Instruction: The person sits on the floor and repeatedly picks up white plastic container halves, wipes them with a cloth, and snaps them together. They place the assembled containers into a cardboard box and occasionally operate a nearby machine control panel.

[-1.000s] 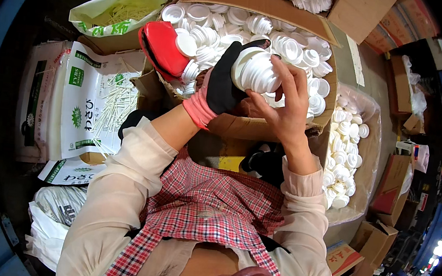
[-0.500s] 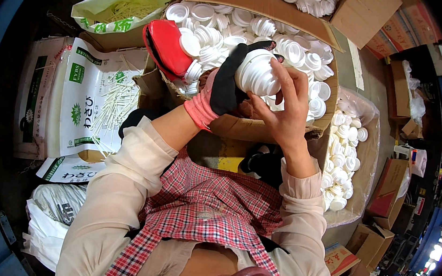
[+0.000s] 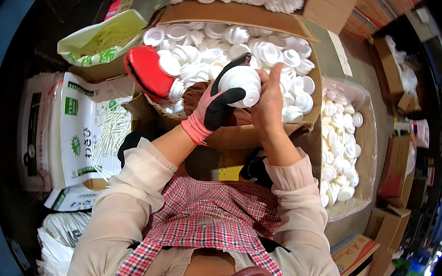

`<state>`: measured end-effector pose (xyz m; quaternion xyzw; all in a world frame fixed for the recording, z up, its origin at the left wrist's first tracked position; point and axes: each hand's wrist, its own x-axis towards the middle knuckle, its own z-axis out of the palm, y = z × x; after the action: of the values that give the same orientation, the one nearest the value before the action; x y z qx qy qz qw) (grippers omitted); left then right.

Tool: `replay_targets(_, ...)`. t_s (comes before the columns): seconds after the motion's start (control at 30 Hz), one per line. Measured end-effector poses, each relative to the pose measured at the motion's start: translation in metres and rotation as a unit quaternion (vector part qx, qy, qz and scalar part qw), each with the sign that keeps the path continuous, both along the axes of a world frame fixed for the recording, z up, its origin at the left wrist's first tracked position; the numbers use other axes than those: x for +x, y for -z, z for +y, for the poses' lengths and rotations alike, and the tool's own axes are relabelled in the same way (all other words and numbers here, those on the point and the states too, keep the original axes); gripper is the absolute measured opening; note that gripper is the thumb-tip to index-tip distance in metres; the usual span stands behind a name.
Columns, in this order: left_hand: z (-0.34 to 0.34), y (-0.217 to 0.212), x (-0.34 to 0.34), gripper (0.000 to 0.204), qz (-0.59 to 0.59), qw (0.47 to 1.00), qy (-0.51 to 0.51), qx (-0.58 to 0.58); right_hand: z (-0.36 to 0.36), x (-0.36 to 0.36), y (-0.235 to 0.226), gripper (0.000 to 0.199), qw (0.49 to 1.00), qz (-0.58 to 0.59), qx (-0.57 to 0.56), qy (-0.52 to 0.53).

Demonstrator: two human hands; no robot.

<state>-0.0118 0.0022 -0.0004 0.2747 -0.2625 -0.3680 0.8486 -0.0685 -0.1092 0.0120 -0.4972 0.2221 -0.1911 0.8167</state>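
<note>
Over the front of a large cardboard box, my two hands hold a white ribbed plastic piece with stepped round rings, tapering like a bellows. My left hand, in a pink glove with black fingers, is closed around its left side, thumb across the front. On the right, my bare right hand is closed against the same piece, most of its fingers hidden behind it. Many similar white plastic pieces fill the box. A red pouch-like object lies at its left corner, and brown cloth shows below my left hand.
Thin white sticks lie on a printed white sheet at left, below an open green-white bag. Right of the box is a plastic-lined carton of smaller white pieces. Another filled box stands behind; cartons line the right.
The ribbed piece has turned, its narrow end now tilted toward me and downward. My left thumb now crosses its front, and my right fingers have shifted behind it. The view has shifted slightly.
</note>
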Motion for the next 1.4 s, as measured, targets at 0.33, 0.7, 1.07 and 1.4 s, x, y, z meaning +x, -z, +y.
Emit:
replay_targets(0.33, -0.014, 0.028, 0.008, 0.054, 0.201, 0.973, 0.106, -0.044, -0.006, -0.022, -0.009, 0.039, 0.995, -0.068, -0.036, -0.063)
replay_targets(0.7, -0.015, 0.010, 0.004, 0.045, -0.163, 0.966, 0.052, 0.192, -0.217, -0.244, 0.054, 0.039, 0.919, 0.130, -0.141, 0.345)
replay_targets(1.07, -0.026, 0.048, 0.034, 0.040, -0.164, 0.941, 0.026, 0.295, -0.320, -0.338, 0.232, 0.085, 0.727, 0.491, -0.236, 0.418)
replay_targets(1.4, 0.009, 0.038, 0.074, 0.041, -0.167, 0.945, -0.038, 0.280, -0.162, -0.326, 0.145, 0.039, 0.686, 0.516, -0.513, 0.014)
